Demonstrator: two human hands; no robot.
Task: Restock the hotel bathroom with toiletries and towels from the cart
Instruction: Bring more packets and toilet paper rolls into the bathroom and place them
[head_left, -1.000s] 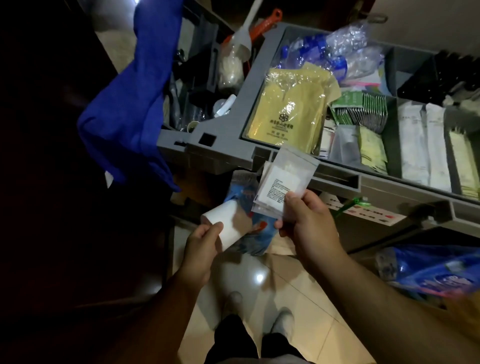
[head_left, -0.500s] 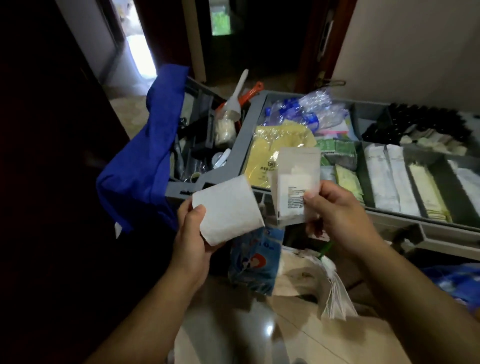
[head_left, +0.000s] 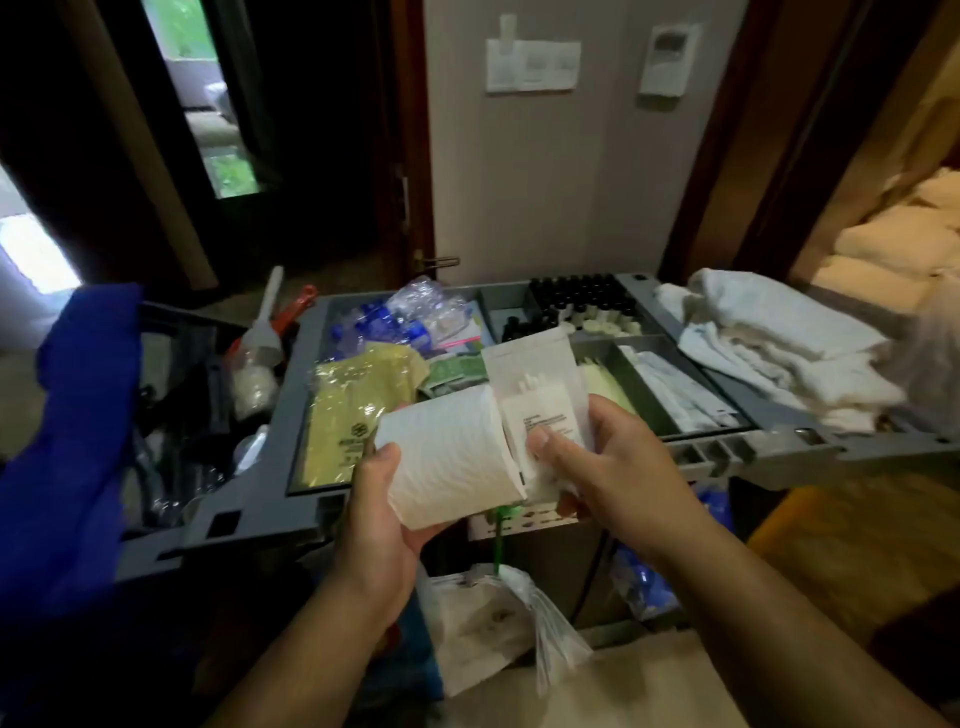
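Note:
My left hand (head_left: 378, 512) grips a white toilet paper roll (head_left: 448, 460) in front of the grey housekeeping cart (head_left: 249, 499). My right hand (head_left: 605, 467) pinches thin white toiletry packets (head_left: 537, 384) that stand up right beside the roll and touch it. Both hands hover over the cart's near edge. The cart's top tray holds yellow bags (head_left: 358, 410), green sachets (head_left: 457, 371), white wrapped packets (head_left: 675, 389) and small dark bottles (head_left: 576, 301). Folded white towels (head_left: 779, 343) are stacked at the cart's right end.
A blue cloth (head_left: 67, 447) hangs over the cart's left side beside a caddy with brushes (head_left: 270, 322). Plastic bags (head_left: 498, 618) hang below the tray. A wall with switches (head_left: 532, 65) stands behind; a dark doorway is left, and bedding (head_left: 904, 234) lies at the right.
My view has lifted from the floor toward the wall. Both hands have risen, and the roll and the packets have come together until they touch.

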